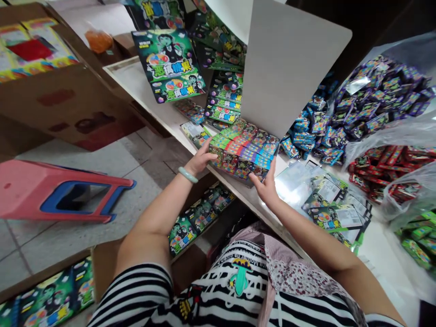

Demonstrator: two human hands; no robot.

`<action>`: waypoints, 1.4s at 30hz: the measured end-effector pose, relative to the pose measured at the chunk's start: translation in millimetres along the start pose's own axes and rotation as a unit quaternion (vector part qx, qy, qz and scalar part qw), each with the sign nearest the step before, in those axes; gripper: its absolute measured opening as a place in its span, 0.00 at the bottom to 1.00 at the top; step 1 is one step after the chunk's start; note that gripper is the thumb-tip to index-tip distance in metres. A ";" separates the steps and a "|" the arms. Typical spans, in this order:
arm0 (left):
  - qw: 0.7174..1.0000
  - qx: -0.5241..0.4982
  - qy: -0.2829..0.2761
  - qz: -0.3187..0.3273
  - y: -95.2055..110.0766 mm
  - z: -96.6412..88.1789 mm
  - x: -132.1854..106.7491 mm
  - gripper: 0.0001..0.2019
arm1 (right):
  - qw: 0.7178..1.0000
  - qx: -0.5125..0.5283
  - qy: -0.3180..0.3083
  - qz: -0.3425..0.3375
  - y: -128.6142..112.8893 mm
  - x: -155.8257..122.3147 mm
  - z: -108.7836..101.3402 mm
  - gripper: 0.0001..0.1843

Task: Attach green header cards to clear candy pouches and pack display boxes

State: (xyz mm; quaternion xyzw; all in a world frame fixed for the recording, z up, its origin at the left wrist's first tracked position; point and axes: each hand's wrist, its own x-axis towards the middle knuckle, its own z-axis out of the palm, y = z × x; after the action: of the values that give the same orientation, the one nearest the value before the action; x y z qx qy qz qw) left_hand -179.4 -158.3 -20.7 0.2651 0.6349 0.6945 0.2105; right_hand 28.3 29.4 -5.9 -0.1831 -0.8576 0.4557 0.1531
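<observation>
A display box (243,150) packed with rows of small colourful candy packets sits at the white table's near edge (160,106), its plain grey lid (286,63) standing up behind it. My left hand (200,160), with a pale green bangle on the wrist, presses against the box's left end, fingers curled on it. My right hand (266,184) grips the box's front right corner from below.
Closed green candy boxes (170,63) are stacked at the back. Loose blue packets (316,131) and plastic bags of purple (381,95) and red packets (384,170) lie right. Flat sleeves (332,204) lie near. A red stool (57,193) and cardboard cartons (61,86) stand left.
</observation>
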 end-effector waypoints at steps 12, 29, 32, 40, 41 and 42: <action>0.998 0.001 -0.044 0.053 -15.6 -1.1 -2.1 0.41 | 1.000 -0.013 0.009 0.001 16.0 -10.6 13.5 0.60; 0.983 0.030 -0.020 0.178 -29.2 -2.4 20.7 0.34 | 0.968 -0.222 0.031 -0.110 38.0 -13.2 23.1 0.58; 0.980 0.041 -0.018 0.192 -31.7 0.7 27.1 0.36 | 0.966 -0.231 0.010 -0.116 41.0 -14.9 19.2 0.57; 0.980 0.086 0.037 0.177 -48.6 -3.3 25.9 0.29 | 0.958 -0.273 0.004 -0.092 33.6 -15.9 25.0 0.56; 0.980 0.088 0.048 0.170 -50.3 -5.4 24.3 0.29 | 0.958 -0.270 0.000 -0.102 32.4 -16.0 18.2 0.55; 0.981 0.086 0.057 0.165 -51.7 -7.1 22.8 0.29 | 0.957 -0.263 -0.003 -0.118 31.0 -15.8 8.6 0.55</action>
State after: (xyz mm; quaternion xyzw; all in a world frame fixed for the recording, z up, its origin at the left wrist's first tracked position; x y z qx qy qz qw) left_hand -203.7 -144.0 -70.2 0.3432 0.6505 0.6767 0.0331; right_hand 44.1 32.1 -38.1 -0.1130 -0.9632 0.1928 0.1493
